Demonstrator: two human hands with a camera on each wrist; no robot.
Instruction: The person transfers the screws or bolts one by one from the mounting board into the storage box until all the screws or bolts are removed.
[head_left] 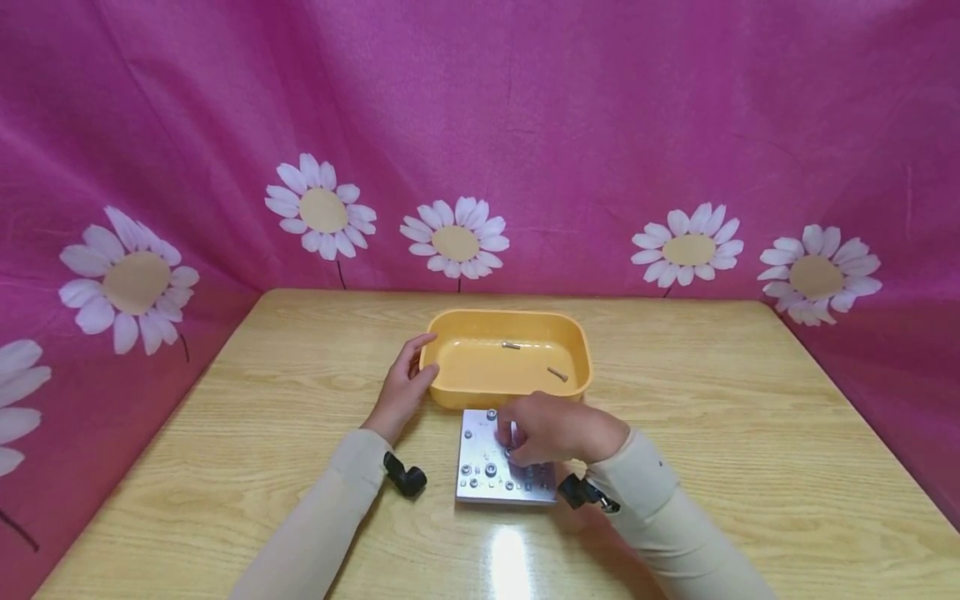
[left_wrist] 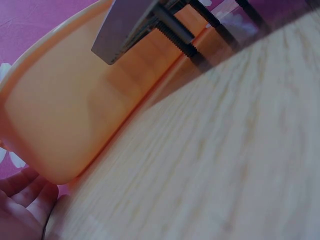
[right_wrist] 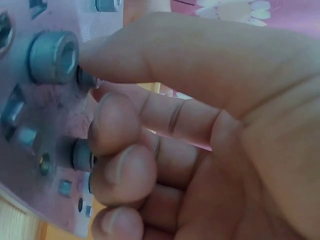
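Note:
A silvery metal plate [head_left: 480,450] is raised off the table, with bolt shafts [left_wrist: 175,32] sticking out below it in the left wrist view. Several socket head screws [right_wrist: 55,57] of different sizes sit in its top. Over the plate, my right hand [head_left: 558,427] pinches a small screw [right_wrist: 86,79] between thumb and index finger, close to the plate's face. The other right fingers are curled. My left hand [head_left: 405,387] holds the left end of a yellow plastic tub [head_left: 510,397], its thumb over the rim; part of its grip is hidden.
Two loose screws, one toward the back [head_left: 511,345] and one at the front right [head_left: 557,374], lie in the tub behind the plate. All stands on a wood-grain table [head_left: 720,417]. A pink curtain [head_left: 570,150] with daisies hangs behind and at the sides.

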